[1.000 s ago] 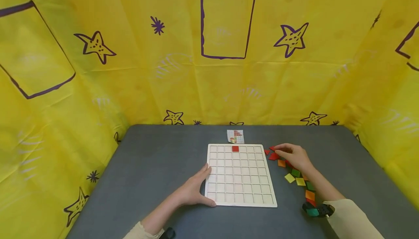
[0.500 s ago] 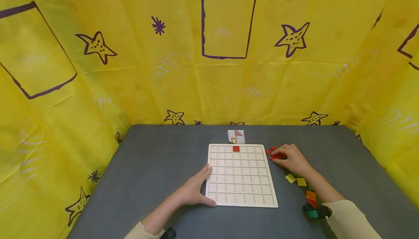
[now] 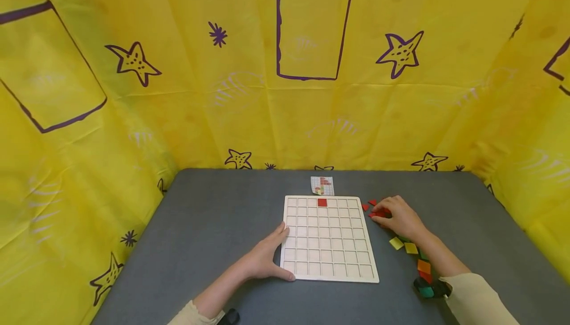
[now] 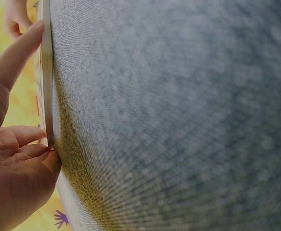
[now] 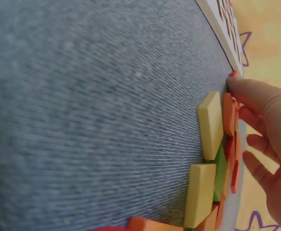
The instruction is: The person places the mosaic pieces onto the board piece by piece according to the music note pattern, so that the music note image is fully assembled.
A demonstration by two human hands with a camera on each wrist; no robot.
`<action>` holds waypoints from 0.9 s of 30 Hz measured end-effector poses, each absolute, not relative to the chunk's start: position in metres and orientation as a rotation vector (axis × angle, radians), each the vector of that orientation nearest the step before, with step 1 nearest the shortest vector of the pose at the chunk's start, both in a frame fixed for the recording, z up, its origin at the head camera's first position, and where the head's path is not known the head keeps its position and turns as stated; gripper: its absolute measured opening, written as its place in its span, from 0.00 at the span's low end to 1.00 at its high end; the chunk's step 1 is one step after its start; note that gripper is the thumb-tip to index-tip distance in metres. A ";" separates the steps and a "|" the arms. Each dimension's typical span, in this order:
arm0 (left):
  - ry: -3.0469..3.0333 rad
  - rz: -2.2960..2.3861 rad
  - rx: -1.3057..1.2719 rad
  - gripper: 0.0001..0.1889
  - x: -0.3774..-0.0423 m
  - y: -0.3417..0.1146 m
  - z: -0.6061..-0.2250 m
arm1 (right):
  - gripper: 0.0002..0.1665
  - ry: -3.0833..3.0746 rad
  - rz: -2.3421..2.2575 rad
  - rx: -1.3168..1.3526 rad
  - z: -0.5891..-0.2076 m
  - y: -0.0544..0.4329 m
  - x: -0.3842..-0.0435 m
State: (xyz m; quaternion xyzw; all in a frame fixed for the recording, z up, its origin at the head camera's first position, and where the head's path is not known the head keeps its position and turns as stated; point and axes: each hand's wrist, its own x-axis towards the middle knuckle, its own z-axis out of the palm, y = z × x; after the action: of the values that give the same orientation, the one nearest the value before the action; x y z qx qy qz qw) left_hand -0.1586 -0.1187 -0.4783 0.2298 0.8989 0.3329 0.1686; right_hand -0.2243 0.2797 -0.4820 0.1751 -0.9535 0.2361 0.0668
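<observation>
Fabric (image 3: 187, 132): yellow, creased, hanging in soft folds, printed with purple stars and outlined rectangles.
Tabletop (image 3: 218, 221): dark grey, ribbed like woven cloth in the wrist views.
Left hand (image 3: 263, 260): thumb and fingers spread wide, touching the board's left edge and near-left corner.
Board (image 3: 319, 241): pale, thin and flat, rounded at the corners, ruled into square cells; it lies between the two hands.
Paper card (image 3: 322, 186): white, printed with a coloured grid pattern, just beyond the board.
Red square (image 3: 322, 202): flat, in the middle cell of the far row.
Red triangles (image 3: 368, 205): small, pointed, just right of the board.
Right hand (image 3: 401, 218): fingers bent over red pieces (image 3: 381, 212); whether they pinch one, I cannot tell.
Yellow tiles (image 5: 210, 125): thick, crisp-edged, near that hand.
Green tile (image 5: 220, 173): beside them, partly hidden.
Orange tile (image 3: 424, 266): flat, closer to the right sleeve (image 3: 478, 295).
</observation>
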 end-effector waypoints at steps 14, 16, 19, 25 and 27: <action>2.554 0.930 0.654 0.62 -0.158 -0.119 -0.477 | 0.14 -2.724 1.243 0.413 -0.482 0.247 -0.235; 2.557 0.925 0.658 0.62 -0.158 -0.119 -0.477 | 0.14 -2.719 1.237 0.455 -0.482 0.238 -0.241; 2.558 0.922 0.665 0.62 -0.159 -0.119 -0.478 | 0.13 -2.713 1.189 0.534 -0.483 0.225 -0.250; 2.553 0.914 0.659 0.62 -0.159 -0.118 -0.479 | 0.11 -2.755 1.080 0.659 -0.487 0.205 -0.269; 2.551 0.917 0.663 0.62 -0.159 -0.119 -0.480 | 0.10 -2.768 1.034 0.710 -0.488 0.200 -0.273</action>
State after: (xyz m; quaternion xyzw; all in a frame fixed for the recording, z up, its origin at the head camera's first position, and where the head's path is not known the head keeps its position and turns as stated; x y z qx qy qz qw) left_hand -0.1594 -0.1186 -0.4797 0.2339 0.9001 0.3237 0.1745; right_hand -0.2734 0.2004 -0.4876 0.2332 -0.9097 0.3397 0.0515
